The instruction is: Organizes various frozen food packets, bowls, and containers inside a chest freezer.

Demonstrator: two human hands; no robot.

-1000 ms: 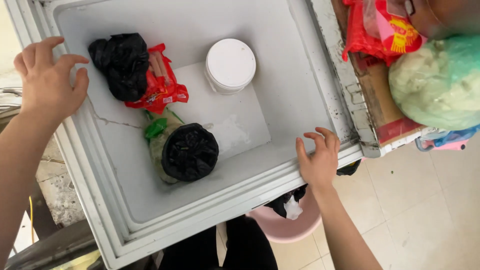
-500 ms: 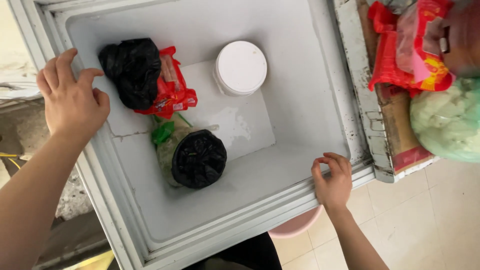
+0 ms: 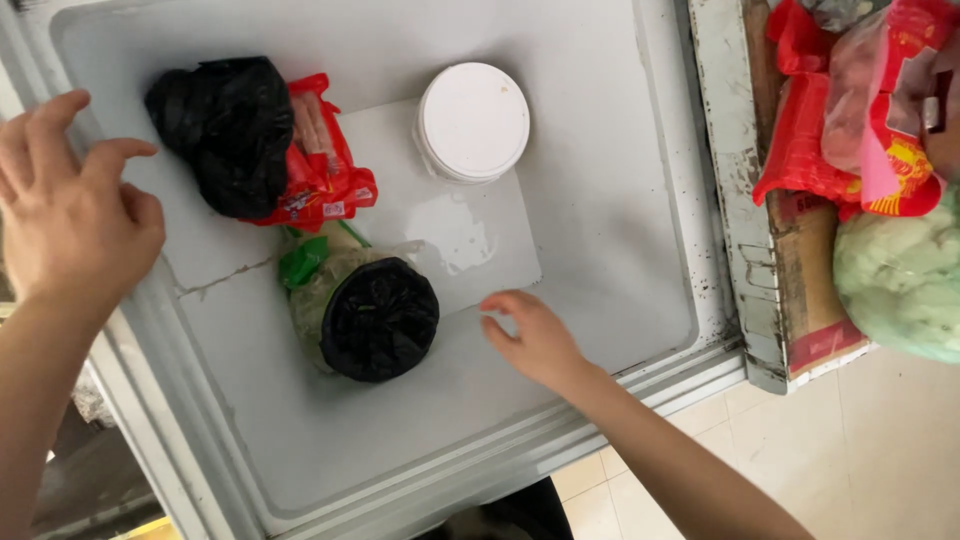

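Your right hand (image 3: 535, 340) reaches into the white chest freezer (image 3: 620, 200), fingers loosely spread and empty, just beside the black bag (image 3: 380, 318), while your open left hand (image 3: 70, 215) hovers over the freezer's rim.

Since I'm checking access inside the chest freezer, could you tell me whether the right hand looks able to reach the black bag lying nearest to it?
Probably yes: the right hand is inside, open, beside the black bag, with nothing between them.
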